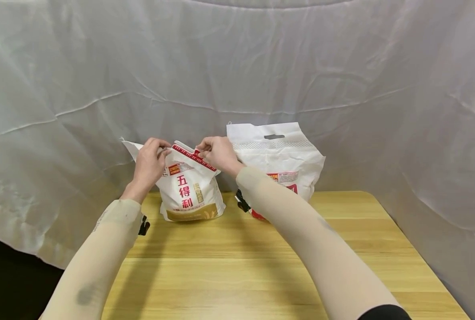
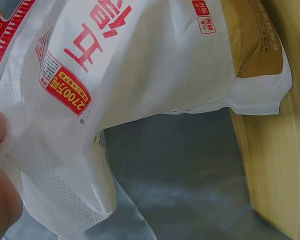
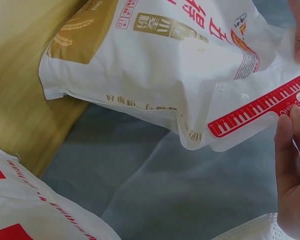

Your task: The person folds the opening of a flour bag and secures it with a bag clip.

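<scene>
A white flour bag (image 1: 207, 191) with red lettering and a gold band stands near the table's back edge. Across the right part of its top lies a red and white bag clip (image 1: 185, 152), slanting down to the right. My right hand (image 1: 222, 153) pinches the clip's middle tab between thumb and fingers, as the right wrist view also shows. At the bag's upper left, my left hand (image 1: 148, 165) pinches the gathered plastic beside the clip's upper end. In the left wrist view, a loose corner of the bag top (image 2: 75, 200) hangs past that hand.
A second white bag (image 1: 277, 155) with a handle slot stands to the right, partly behind my right forearm. Wooden table (image 1: 221, 275) extends toward me. Grey cloth (image 1: 261, 58) hangs behind and at both sides.
</scene>
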The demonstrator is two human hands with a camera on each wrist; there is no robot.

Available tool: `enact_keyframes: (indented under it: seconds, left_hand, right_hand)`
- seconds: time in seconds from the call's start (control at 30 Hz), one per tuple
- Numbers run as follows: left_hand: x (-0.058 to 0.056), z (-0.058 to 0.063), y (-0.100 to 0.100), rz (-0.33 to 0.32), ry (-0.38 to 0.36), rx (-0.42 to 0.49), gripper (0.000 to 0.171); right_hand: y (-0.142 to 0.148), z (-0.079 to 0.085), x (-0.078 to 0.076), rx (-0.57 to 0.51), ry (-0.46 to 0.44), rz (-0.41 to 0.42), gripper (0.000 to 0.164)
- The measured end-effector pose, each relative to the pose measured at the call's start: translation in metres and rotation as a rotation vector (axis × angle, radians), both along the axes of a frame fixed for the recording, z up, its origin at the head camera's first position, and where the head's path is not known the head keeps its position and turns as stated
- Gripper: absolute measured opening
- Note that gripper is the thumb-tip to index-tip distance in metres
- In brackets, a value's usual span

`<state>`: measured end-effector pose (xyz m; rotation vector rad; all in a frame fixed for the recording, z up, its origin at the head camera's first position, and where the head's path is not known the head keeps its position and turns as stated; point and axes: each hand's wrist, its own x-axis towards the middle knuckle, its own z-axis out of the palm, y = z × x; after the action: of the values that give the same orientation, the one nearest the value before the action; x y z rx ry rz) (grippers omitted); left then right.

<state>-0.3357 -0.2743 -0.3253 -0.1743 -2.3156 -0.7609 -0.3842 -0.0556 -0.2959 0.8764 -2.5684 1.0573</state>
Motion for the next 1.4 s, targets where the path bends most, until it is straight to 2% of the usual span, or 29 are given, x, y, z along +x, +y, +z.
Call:
enact_keyframes:
  seconds: [0.33,0.6,1.07,1.27,1.4]
  left_hand:
    - [-0.002,-0.001,-0.001,-0.004,-0.002,0.014,0.013]
    - [-0.001,-0.002,0.002,-0.013,-0.010,0.032,0.013]
    - [0.002,-0.004,0.003,-0.003,0.027,0.029,0.010]
    - [0.004,-0.005,0.004,-0.006,0.023,0.039,0.010]
    - [0.005,-0.005,0.006,-0.026,0.042,0.051,0.010]
  right_hand:
    - [-0.005,-0.006,-0.004,0.036,0.016,-0.002,0.007]
    - [-0.004,-0.009,-0.001,0.048,0.007,-0.006,0.006]
    - [-0.009,-0.013,0.000,0.098,0.030,-0.004,0.008]
    - [-0.006,-0.012,0.001,0.128,-0.021,0.007,0.021]
    - [-0.004,-0.012,0.003,0.137,-0.021,0.005,0.026]
